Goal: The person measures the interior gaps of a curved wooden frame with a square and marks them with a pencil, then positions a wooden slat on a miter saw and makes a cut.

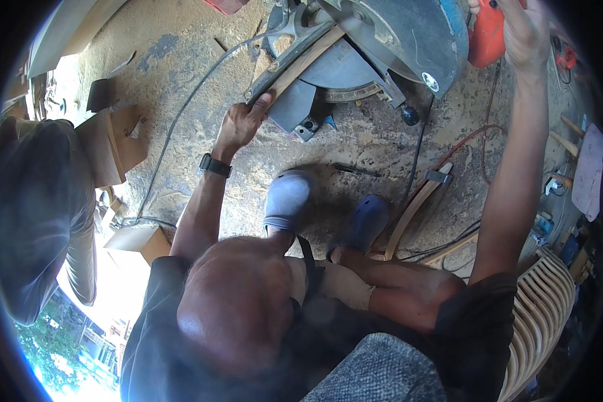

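Observation:
A miter saw (345,65) with a grey round table stands on the floor in front of me. A narrow wooden strip (307,61) lies along its fence, its far end close to the blade (382,41). My left hand (240,124) grips the near left end of this strip, thumb on top, pressing it to the fence. At the upper right my right hand (526,33) is closed around the saw's red handle (487,39), partly cut off by the picture's edge. The dark blade guard (419,33) hides part of the blade.
Cables (174,127) cross the dusty floor. A curved wooden piece (412,213) with a clamp lies right of my feet. Another person's leg (37,214) and wooden blocks (107,144) are at left. Slatted curved wood (543,315) stands at lower right.

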